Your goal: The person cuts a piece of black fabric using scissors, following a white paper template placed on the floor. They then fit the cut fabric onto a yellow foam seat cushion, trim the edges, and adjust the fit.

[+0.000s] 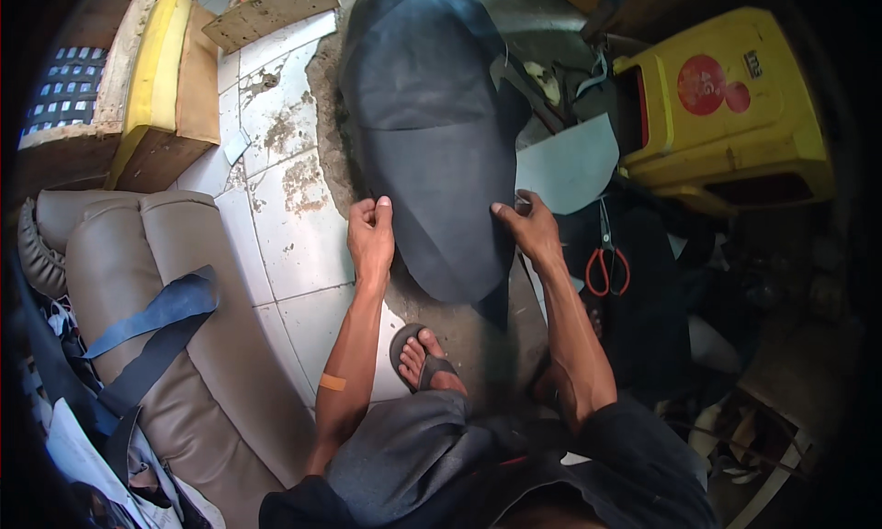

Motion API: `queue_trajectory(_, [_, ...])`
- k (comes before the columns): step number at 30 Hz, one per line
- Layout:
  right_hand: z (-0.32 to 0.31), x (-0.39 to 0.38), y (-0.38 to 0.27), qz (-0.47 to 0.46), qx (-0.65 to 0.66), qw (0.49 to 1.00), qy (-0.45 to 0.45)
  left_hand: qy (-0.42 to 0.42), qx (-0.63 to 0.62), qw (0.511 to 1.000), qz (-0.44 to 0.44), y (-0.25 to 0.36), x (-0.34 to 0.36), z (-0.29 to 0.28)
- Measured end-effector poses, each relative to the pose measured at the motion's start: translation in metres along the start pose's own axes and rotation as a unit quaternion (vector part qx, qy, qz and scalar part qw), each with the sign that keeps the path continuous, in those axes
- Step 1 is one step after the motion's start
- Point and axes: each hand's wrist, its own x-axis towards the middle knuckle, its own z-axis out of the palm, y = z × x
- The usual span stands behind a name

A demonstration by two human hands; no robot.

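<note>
A long black seat cover [427, 157] lies lengthwise in the middle of the view, its lower end pointed toward me. My left hand [371, 235] holds its left edge, thumb up and fingers curled. My right hand [529, 227] grips the opposite edge with thumb on top and fingers around the side, partly hidden. A pale grey sheet [570, 157] lies beyond my right hand. Scissors with red handles [607, 262] lie to the right, below that sheet, on dark material.
A brown padded seat [156, 262] with dark straps fills the lower left. Yellow foam [156, 56] on a wooden box stands upper left, a yellow plastic case [763, 106] at right. My sandalled foot [423, 354] rests on the worn tiled floor [285, 235].
</note>
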Motion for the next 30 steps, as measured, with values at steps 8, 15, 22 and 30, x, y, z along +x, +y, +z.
queue_trajectory(8, [-0.003,0.01,-0.005,-0.02,0.054,0.998,0.009,-0.019,-0.093,0.995,0.004,0.002,0.011,-0.005])
queue_trajectory(15, [-0.003,0.018,0.013,-0.033,0.131,0.991,-0.019,-0.074,-0.105,0.99,-0.059,0.003,0.004,-0.014])
queue_trajectory(22, [0.005,0.025,0.0,0.003,0.296,0.95,-0.1,-0.072,-0.138,0.987,-0.044,0.023,0.015,-0.002])
queue_trajectory(30, [-0.03,-0.031,0.013,0.046,0.177,0.973,-0.142,-0.116,-0.176,0.971,-0.112,-0.019,-0.038,-0.023])
